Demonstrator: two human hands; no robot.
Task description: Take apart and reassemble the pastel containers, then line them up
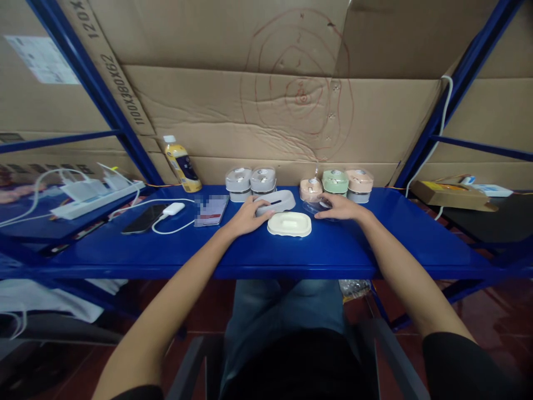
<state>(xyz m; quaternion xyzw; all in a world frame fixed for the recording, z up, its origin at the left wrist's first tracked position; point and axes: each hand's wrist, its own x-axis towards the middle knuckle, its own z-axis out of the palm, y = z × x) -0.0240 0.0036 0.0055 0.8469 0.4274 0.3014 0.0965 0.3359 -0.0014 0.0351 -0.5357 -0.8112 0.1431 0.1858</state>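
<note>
My left hand (247, 218) grips the left end of a grey oval lid (283, 200), which has a dark slot in its top. My right hand (339, 208) has its thumb and fingers around a clear plastic cover (308, 208), which the hand partly hides. Between the hands, nearer to me, lies a cream oval lid (290, 224) with a raised bar in its middle. Behind my right hand are a pink lunch box (311, 189), a green lunch box (335, 181) and a taller pink lunch box (360, 184).
Two grey lunch boxes (239, 182) stand behind my left hand. To the left are a phone (213, 210), another phone (145, 219) with a white cable, and a yellow bottle (183, 165). Blue shelf posts (453, 100) flank the blue table (250, 258), with cardboard (187, 105) behind.
</note>
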